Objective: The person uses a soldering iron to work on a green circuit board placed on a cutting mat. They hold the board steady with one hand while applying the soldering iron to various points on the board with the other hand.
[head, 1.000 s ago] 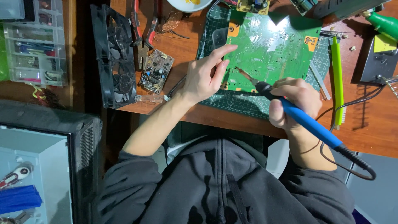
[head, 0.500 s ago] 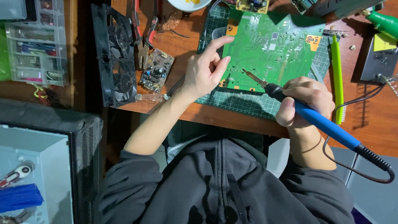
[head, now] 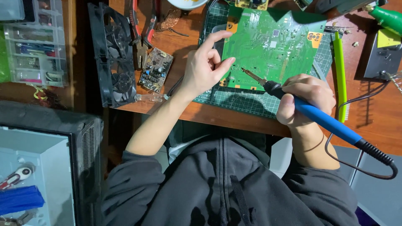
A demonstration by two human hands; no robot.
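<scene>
Both hands are over the bench. My right hand (head: 307, 98) is closed in a pen grip around the blue soldering iron (head: 322, 119), whose bronze tip points toward ten o'clock and sits over the lower edge of the green circuit board (head: 272, 46); whether the tip actually touches the board I cannot tell. My left hand (head: 205, 69) holds nothing: its fingers are half curled, the forefinger raised toward one o'clock, and its fingertips rest at the board's left edge, at nine o'clock from the tip.

That board lies flat on a green cutting mat (head: 247, 102), at twelve o'clock from my chest. At three o'clock from the board a light green brush (head: 339, 71) lies lengthwise along the mat's edge, and beyond it a grey iron stand (head: 383, 60) sits on the wood. The iron's black cord (head: 368, 167) loops off at four o'clock past the desk edge.

At nine o'clock from my left hand are a small loose circuit module (head: 155, 69), red-handled pliers (head: 140, 29) and a black fan (head: 112, 54) lying on the desk. Further out that way stands a clear parts organiser (head: 35, 50).

As for progress, I judge the soldering to be under way at the board's near edge rather than finished: the iron is gripped and aimed, the board is steadied. I see no solder wire in either hand, and how many joints are already made is too small to tell.
</scene>
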